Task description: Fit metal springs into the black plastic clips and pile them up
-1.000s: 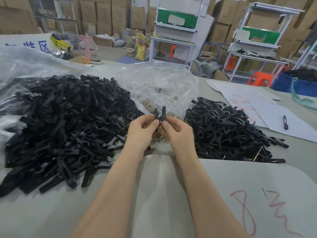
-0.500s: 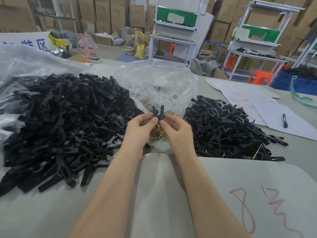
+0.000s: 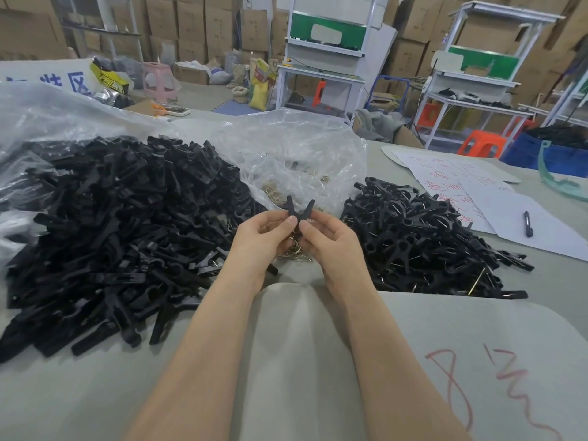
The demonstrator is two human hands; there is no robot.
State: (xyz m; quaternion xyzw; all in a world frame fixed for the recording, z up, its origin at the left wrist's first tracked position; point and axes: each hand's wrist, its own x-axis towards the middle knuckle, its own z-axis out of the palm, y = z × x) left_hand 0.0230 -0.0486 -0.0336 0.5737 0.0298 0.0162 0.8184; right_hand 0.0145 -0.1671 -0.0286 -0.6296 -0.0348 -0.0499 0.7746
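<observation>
A grey surface (image 3: 95,393) fills the lower two thirds of the frame, with shelving and stacked cartons blurred across the top. The biggest thing on it is a heap of loose black plastic clip parts (image 3: 121,224), which spreads over the left half of the frame and runs back into a crumpled clear bag (image 3: 47,116) at the upper left. A pale rounded sheet (image 3: 477,361) with red scrawl lies at the lower right, and both forearms reach up across it from the bottom edge. Right of centre sits a smaller pile of black clips (image 3: 413,237); thin metal wires show among them. Between the two heaps, just above centre, a second clear plastic bag (image 3: 296,154) stands open and rumpled, with brass-coloured springs (image 3: 273,190) inside. At the right edge, white papers (image 3: 509,218) with red writing lie flat, well apart from the hands.

The left hand (image 3: 257,240) and the right hand (image 3: 331,243) meet at the centre of the frame, raised above the surface in front of the bag's mouth. Each has its fingers curled, thumb tips almost touching, and together they pinch one black clip (image 3: 299,208). Its two arms splay upward in a V above the thumbs. Whether a spring is seated in it cannot be told. Below the hands a small scatter of loose springs (image 3: 296,253) lies on the surface. A dark pen (image 3: 527,223) rests on the papers at right.
</observation>
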